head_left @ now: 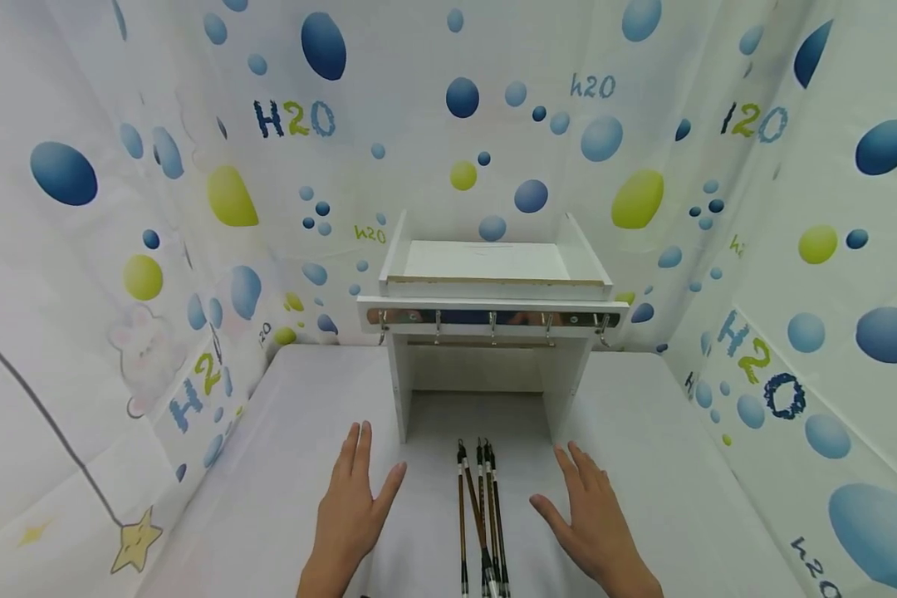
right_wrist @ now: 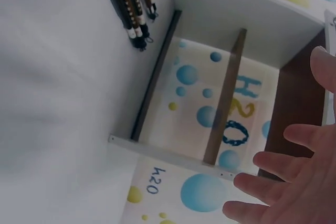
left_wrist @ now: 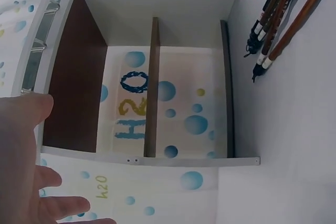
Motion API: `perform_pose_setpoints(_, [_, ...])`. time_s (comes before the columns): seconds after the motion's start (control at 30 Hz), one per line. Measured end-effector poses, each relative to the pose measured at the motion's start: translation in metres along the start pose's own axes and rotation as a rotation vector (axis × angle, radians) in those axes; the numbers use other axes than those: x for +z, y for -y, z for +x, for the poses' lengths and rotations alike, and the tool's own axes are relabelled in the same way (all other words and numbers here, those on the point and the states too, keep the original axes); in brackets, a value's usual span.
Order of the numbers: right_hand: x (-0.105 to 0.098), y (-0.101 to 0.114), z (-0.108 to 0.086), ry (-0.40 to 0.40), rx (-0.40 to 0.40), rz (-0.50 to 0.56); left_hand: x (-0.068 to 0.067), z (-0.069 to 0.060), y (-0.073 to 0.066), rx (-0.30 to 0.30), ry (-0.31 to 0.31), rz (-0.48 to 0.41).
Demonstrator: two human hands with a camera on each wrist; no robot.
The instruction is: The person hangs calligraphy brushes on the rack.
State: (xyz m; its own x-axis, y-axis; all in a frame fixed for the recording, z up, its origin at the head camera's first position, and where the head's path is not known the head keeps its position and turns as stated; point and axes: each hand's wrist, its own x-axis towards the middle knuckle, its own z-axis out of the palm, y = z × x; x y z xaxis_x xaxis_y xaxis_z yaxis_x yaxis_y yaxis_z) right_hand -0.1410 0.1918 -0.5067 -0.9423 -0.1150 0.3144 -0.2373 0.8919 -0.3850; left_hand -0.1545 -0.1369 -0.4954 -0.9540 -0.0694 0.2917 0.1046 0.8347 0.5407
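Note:
Several slim brown brushes (head_left: 482, 498) with dark, looped ends lie on the white table, one crossing the others. They look like calligraphy brushes; their lower ends run out of the head view. My left hand (head_left: 351, 498) is held to the left of them, fingers straight and thumb apart, holding nothing. To their right, my right hand (head_left: 590, 515) is likewise spread and holds nothing. Behind the brushes stands a white shelf rack (head_left: 493, 289) with a row of metal hooks (head_left: 493, 325) along its front rail. Both wrist views show the rack's open underside beyond the fingers.
The white table (head_left: 306, 399) extends on both sides of the rack. White curtains (head_left: 419, 133) printed with blue and green dots and H2O lettering enclose it at the back and sides. A yellow star (head_left: 137, 540) is printed at the lower left.

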Motion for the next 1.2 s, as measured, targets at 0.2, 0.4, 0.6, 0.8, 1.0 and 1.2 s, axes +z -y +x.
perform_pose_setpoints(0.2, [0.011,0.006,-0.001,-0.008,0.006,0.067,0.007,0.015,0.001,0.02,-0.093,-0.078])
perform_pose_setpoints(0.4, [0.024,0.012,0.0,0.026,0.023,0.128,0.017,0.032,0.003,0.036,-0.181,-0.17])
perform_pose_setpoints(0.6, [0.04,0.016,0.001,0.059,0.043,0.192,0.026,0.047,0.004,0.016,-0.244,-0.24])
perform_pose_setpoints(0.8, [0.055,0.02,0.003,0.115,0.069,0.281,0.033,0.066,0.002,-0.041,-0.224,-0.283])
perform_pose_setpoints(1.0, [0.066,0.023,0.006,0.171,0.093,0.351,0.036,0.09,-0.001,-0.05,-0.224,-0.323])
perform_pose_setpoints(1.2, [0.081,0.022,0.005,0.223,0.11,0.327,0.039,0.109,-0.003,-0.061,-0.218,-0.331])
